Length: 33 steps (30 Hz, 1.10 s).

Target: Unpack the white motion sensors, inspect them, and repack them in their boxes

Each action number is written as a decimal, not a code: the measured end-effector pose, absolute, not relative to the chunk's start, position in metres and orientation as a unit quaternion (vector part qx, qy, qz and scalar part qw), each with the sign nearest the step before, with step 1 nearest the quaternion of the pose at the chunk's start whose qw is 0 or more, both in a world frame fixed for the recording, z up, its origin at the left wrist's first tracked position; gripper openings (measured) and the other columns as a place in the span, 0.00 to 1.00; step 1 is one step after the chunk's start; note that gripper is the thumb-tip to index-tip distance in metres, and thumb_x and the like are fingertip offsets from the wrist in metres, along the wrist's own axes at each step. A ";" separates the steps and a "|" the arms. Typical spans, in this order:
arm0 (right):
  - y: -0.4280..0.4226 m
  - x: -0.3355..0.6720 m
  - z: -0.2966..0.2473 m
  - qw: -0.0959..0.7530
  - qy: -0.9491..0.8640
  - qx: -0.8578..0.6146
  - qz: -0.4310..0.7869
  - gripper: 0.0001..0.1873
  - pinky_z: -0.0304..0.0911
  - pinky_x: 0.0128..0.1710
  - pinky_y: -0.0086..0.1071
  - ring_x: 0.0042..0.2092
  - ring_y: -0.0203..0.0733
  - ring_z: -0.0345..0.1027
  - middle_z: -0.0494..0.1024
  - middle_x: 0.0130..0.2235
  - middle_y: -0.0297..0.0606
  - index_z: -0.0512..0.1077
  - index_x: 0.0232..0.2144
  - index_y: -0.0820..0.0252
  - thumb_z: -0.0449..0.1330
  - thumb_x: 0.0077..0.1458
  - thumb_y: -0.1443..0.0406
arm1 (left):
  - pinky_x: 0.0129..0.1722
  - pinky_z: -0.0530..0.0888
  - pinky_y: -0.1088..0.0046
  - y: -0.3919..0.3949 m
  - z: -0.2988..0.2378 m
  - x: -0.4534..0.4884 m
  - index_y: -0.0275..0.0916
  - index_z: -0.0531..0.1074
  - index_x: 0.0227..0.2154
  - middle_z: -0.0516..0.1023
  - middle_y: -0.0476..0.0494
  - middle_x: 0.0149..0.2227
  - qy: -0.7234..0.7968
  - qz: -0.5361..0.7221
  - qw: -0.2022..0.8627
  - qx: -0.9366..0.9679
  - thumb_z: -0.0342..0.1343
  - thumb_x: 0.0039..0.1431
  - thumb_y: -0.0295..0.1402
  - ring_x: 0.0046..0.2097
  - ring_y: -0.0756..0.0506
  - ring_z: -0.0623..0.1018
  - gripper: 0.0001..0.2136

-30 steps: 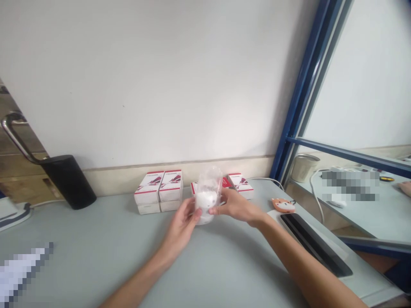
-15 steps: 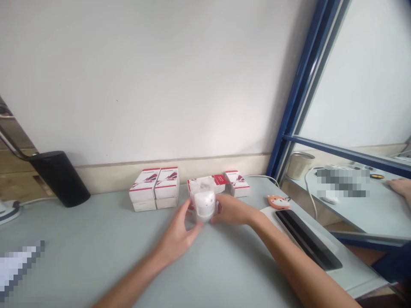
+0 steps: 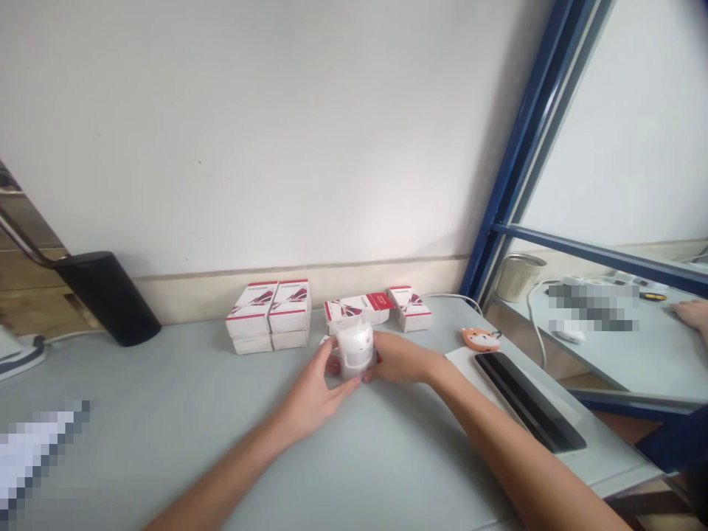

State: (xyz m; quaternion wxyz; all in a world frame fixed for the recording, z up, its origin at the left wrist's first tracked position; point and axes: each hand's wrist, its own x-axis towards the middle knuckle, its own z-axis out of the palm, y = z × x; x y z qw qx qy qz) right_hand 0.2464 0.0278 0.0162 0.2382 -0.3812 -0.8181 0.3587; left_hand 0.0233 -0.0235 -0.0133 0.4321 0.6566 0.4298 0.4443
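A white motion sensor (image 3: pixel 357 348) in a clear plastic bag is held between my two hands over the middle of the desk. My left hand (image 3: pixel 315 387) grips its left side, thumb at the lower front and fingers curled round the edge. On the opposite side, my right hand (image 3: pixel 401 358) closes on it with thumb and fingers. Just behind it lies a red and white box (image 3: pixel 359 310), partly hidden by the sensor. Another such box (image 3: pixel 409 308) sits to its right, and several stacked boxes (image 3: pixel 269 317) stand to the left.
A black cylinder (image 3: pixel 110 299) leans at the left near the wall. On the right are an orange animal-shaped item (image 3: pixel 481 339) and a dark flat device (image 3: pixel 528 402). Past the blue frame (image 3: pixel 512 147), another person's hand (image 3: pixel 691 313) rests on a second desk with a tin can (image 3: pixel 520 279).
The sensor has tilted slightly between my hands, and the bag's top sits lower against the box behind. My view has shifted a little; both hands keep their hold.
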 end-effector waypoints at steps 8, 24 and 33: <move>0.020 0.239 0.030 0.224 -0.819 -0.333 0.409 0.08 0.63 0.37 0.33 0.38 0.44 0.71 0.81 0.38 0.33 0.78 0.39 0.54 0.67 0.56 0.62 | 0.52 0.75 0.60 -0.022 0.001 0.026 0.43 0.72 0.59 0.81 0.36 0.55 0.439 0.474 0.500 0.577 0.72 0.55 0.43 0.55 0.34 0.79 0.30; 0.008 0.222 0.041 0.425 -0.689 -0.393 0.435 0.17 0.67 0.38 0.35 0.39 0.41 0.73 0.75 0.39 0.34 0.65 0.42 0.54 0.55 0.69 0.48 | 0.51 0.71 0.66 -0.028 0.031 0.028 0.52 0.63 0.64 0.82 0.45 0.51 0.336 0.571 0.625 0.413 0.72 0.54 0.30 0.51 0.43 0.80 0.37; -0.005 0.196 0.036 0.504 -0.548 -0.363 0.560 0.24 0.74 0.34 0.37 0.33 0.40 0.76 0.76 0.35 0.33 0.65 0.46 0.56 0.68 0.57 0.51 | 0.51 0.72 0.65 -0.021 0.020 0.027 0.51 0.63 0.62 0.82 0.45 0.53 0.341 0.609 0.585 0.413 0.72 0.54 0.32 0.53 0.42 0.80 0.35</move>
